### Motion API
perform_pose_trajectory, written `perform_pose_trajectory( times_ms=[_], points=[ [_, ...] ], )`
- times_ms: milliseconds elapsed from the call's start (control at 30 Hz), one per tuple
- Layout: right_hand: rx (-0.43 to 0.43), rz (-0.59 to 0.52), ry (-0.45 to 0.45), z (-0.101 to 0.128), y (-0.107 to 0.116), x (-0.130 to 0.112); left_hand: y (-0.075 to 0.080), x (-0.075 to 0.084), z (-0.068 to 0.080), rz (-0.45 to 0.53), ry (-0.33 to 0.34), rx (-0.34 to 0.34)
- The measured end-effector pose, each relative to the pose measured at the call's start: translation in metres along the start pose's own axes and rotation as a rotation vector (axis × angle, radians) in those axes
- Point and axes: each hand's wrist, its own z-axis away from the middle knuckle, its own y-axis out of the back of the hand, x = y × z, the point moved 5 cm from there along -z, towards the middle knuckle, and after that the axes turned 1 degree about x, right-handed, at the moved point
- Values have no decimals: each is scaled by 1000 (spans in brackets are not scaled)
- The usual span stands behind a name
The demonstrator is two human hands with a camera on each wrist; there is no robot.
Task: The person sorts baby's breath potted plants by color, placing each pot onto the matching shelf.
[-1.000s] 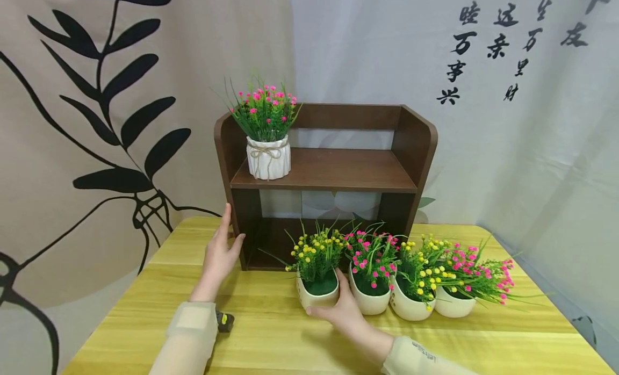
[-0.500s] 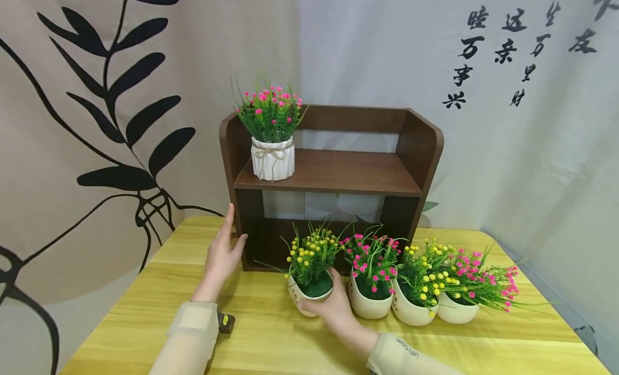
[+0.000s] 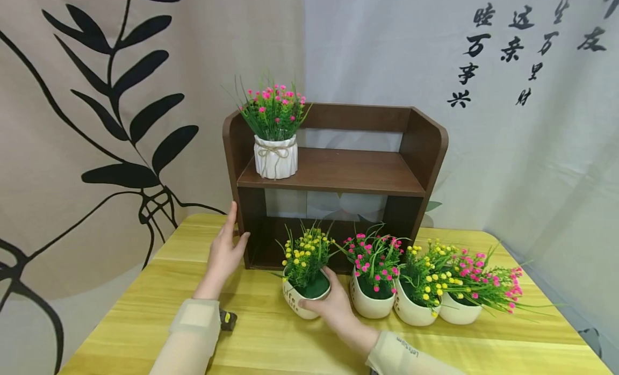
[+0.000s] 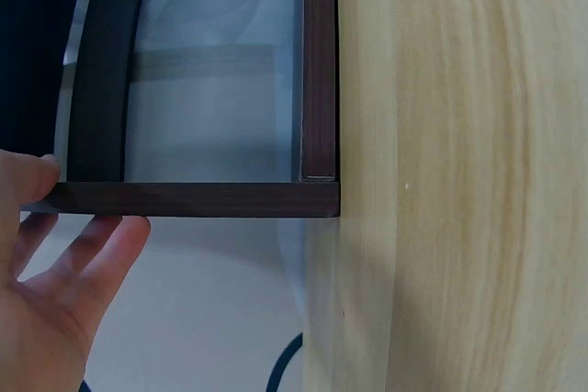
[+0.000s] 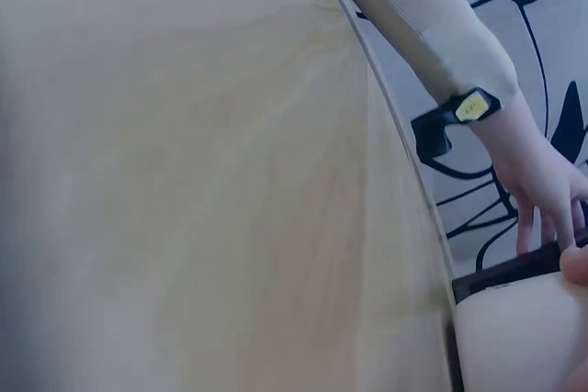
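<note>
My right hand [image 3: 330,306] grips a white pot of yellow flowers [image 3: 303,289] from the front and side. The pot tilts left and stands apart from the row of pots. In the right wrist view the pot [image 5: 514,337] fills the bottom right corner. My left hand [image 3: 225,250] rests with straight fingers against the left side panel of the brown two-level shelf [image 3: 338,173]. The left wrist view shows its fingers [image 4: 101,250] touching the shelf's dark edge [image 4: 193,198]. A white pot of pink flowers [image 3: 275,154] stands on the upper shelf at the left.
Three more white pots stand in a row on the yellow wooden table [image 3: 271,337]: pink [image 3: 373,297], yellow [image 3: 417,309] and pink [image 3: 459,312]. Printed curtains hang behind the shelf. My left wrist wears a black band [image 5: 457,119].
My right hand has closed round the yellow-flower pot and drawn it left, away from the row, tilting it. The left hand stays on the shelf's side.
</note>
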Motion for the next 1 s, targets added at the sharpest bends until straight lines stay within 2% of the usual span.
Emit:
perform_pose_trajectory(
  times_ms=[267,567,1000],
  points=[
    [-79,-70,2,9,-10,-18,0,-1,0,13,10,3],
    [-150,-174,17,14,-18,-45,1,1,-1,-3,-12,7],
    [-159,-127,55,15,-20,-69,0,0,-2,-20,-47,46]
  ],
)
